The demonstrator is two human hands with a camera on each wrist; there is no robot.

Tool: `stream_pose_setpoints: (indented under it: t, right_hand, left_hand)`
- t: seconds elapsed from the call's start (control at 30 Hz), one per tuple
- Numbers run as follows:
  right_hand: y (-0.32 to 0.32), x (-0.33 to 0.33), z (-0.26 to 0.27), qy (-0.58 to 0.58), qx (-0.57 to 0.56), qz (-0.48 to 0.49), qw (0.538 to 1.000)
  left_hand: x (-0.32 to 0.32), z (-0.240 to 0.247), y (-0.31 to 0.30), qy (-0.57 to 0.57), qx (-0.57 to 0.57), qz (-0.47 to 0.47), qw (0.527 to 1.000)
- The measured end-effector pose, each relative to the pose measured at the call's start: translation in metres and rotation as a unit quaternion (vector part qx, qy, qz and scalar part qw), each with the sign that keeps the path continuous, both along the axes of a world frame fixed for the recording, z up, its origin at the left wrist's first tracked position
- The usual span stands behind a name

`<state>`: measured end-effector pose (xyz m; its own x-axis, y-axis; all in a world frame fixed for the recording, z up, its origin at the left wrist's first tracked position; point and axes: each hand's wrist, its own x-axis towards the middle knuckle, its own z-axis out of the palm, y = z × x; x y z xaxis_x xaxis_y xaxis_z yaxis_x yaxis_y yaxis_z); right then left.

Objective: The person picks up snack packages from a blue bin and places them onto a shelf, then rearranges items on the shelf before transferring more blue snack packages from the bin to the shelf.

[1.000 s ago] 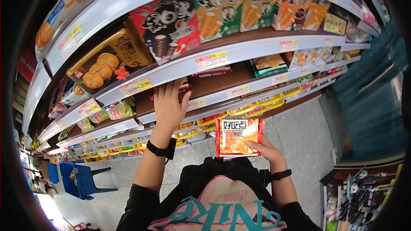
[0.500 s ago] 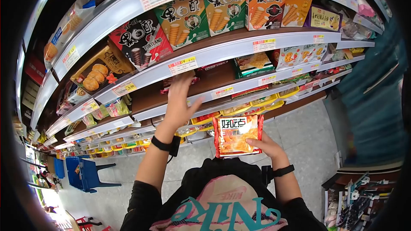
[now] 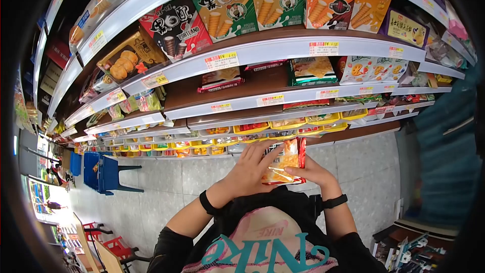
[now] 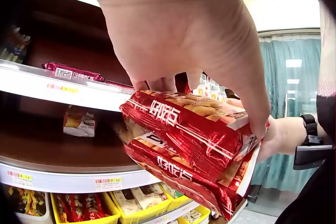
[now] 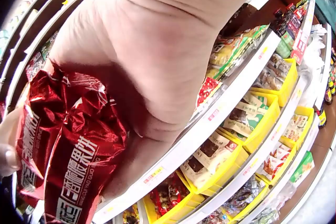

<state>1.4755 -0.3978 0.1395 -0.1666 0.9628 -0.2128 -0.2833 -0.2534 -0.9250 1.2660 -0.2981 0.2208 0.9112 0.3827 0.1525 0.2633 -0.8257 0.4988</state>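
Note:
Two red biscuit packets (image 4: 184, 124) are stacked together in front of the person's chest. In the head view the upper packet (image 3: 290, 159) shows its biscuit picture, partly covered by the left hand (image 3: 247, 169). That hand spans the packets from above, its thumb on one side and fingertips on the other in the left wrist view. From the opposite side the right hand (image 3: 317, 173) grips the packets, thumb on the front. Crinkled red wrapper (image 5: 79, 145) fills the space beside the right palm in the right wrist view, where a left fingertip (image 5: 8, 161) shows at the edge.
A dark red packet (image 3: 220, 78) and a green packet (image 3: 313, 71) lie on the brown shelf (image 3: 182, 96) ahead. Boxed wafer rolls (image 3: 222, 7) line the shelf above. Yellow bins (image 5: 215, 161) of snacks sit lower. A blue plastic stool (image 3: 101, 172) stands at left.
The left hand has drawn back from the shelf, down and to the right, and now holds the packets along with the right hand. The right hand stays near the chest.

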Motion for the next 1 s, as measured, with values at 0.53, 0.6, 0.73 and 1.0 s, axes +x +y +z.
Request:
stream_pose_setpoints:
  t: [0.53, 0.6, 0.73, 1.0]
  right_hand:
    - [0.003, 0.001, -0.019, -0.014, 0.054, -0.041, 0.998]
    - [0.005, -0.005, -0.017, -0.005, 0.049, -0.054, 0.997]
    - [0.011, -0.018, -0.006, -0.018, 0.018, -0.084, 0.996]
    - [0.022, -0.040, 0.003, -0.002, 0.000, -0.116, 0.993]
  left_hand:
    - [-0.012, 0.003, 0.011, -0.023, -0.013, 0.020, 0.999]
    - [-0.015, 0.000, 0.020, -0.022, -0.020, 0.008, 1.000]
    - [-0.023, 0.002, 0.034, -0.023, -0.022, -0.005, 0.999]
    - [-0.040, 0.004, 0.059, -0.013, -0.056, -0.029, 0.998]
